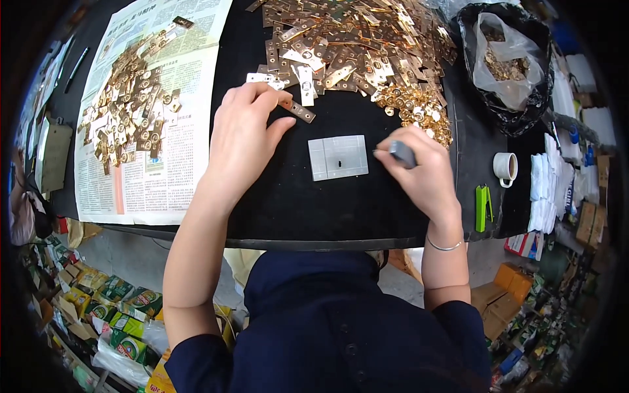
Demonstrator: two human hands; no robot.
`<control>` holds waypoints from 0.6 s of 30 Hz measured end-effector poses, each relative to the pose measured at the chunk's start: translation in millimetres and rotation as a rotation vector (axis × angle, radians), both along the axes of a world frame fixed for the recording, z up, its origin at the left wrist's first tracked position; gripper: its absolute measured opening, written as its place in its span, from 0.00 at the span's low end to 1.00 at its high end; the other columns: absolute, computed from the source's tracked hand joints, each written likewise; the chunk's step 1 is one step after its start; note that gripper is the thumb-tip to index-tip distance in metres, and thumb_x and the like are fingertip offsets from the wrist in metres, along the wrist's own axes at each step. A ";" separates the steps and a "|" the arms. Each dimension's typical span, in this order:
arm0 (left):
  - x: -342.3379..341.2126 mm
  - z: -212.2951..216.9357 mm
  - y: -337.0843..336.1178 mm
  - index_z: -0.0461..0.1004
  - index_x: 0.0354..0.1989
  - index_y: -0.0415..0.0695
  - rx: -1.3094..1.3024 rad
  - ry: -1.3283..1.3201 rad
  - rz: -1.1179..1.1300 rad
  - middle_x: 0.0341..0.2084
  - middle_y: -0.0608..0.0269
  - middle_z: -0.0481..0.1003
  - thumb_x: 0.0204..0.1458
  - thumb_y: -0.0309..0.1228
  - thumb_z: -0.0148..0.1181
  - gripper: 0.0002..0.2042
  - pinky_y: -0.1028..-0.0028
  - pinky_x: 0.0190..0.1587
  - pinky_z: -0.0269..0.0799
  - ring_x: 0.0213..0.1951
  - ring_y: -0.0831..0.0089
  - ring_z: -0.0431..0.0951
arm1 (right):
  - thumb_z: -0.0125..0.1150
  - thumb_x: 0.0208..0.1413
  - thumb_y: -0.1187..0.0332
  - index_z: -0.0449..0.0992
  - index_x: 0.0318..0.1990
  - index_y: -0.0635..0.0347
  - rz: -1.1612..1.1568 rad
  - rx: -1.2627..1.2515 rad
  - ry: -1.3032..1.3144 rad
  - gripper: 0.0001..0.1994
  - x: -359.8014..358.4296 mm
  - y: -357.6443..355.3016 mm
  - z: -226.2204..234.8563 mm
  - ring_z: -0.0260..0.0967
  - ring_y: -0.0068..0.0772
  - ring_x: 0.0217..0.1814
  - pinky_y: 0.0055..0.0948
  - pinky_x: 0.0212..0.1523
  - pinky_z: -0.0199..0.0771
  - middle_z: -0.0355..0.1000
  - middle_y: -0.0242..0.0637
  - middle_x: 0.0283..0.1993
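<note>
head: metal strips (136,92) on printed newspaper (194,147)

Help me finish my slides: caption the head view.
Left hand touching a metal strip, right hand gripping a gray cylindrical object beside a gray plate on a black tabletop.

A person stretches both bare forearms forward, the left (196,255) slanting inward, the right (447,270) nearly upright in view. The left hand (244,121) reaches farther, its fingers arched and thumb extended apart from the index fingertip; the right hand (426,160) curls into a closed grip.
</note>
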State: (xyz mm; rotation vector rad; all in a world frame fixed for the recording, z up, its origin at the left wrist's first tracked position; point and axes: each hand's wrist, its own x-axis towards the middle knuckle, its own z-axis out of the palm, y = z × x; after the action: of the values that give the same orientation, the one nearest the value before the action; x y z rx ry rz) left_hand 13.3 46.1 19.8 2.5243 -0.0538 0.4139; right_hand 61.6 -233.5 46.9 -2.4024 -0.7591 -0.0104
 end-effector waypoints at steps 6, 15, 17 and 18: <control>8.5 -3.5 -1.2 0.80 0.40 0.44 0.130 0.094 0.024 0.40 0.59 0.76 0.49 0.26 0.72 0.11 0.61 0.48 0.71 0.45 0.55 0.74 | 0.73 0.43 0.80 0.80 0.37 0.58 0.253 -0.049 -0.059 0.12 0.8 39.9 -4.5 0.79 0.40 0.36 0.31 0.34 0.79 0.78 0.34 0.36; 8.6 -11.0 -2.4 0.79 0.39 0.45 0.086 -0.089 0.044 0.40 0.61 0.75 0.47 0.26 0.74 0.12 0.60 0.49 0.71 0.46 0.55 0.74 | 0.73 0.42 0.79 0.81 0.39 0.57 0.310 -0.010 -0.044 0.14 0.0 32.6 -10.6 0.80 0.40 0.37 0.32 0.35 0.81 0.78 0.33 0.37; 9.0 -11.7 -2.2 0.79 0.39 0.45 0.142 -0.121 0.031 0.40 0.61 0.75 0.46 0.26 0.74 0.12 0.60 0.49 0.71 0.46 0.55 0.73 | 0.72 0.44 0.79 0.81 0.39 0.57 0.272 0.020 0.029 0.13 3.0 29.4 -11.6 0.80 0.40 0.38 0.33 0.36 0.81 0.79 0.33 0.38; 9.3 -10.8 -1.6 0.79 0.39 0.46 0.140 -0.089 0.025 0.40 0.61 0.75 0.46 0.26 0.74 0.12 0.61 0.49 0.71 0.46 0.56 0.73 | 0.72 0.44 0.79 0.81 0.39 0.56 0.248 0.034 0.065 0.13 3.7 28.4 -11.4 0.80 0.40 0.38 0.33 0.37 0.81 0.79 0.33 0.39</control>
State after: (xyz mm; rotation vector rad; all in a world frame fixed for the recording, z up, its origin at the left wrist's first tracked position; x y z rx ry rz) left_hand 22.6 44.5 9.0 2.6450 -0.0890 0.5503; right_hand 65.3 -205.1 35.5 -2.2495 -1.0123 0.1527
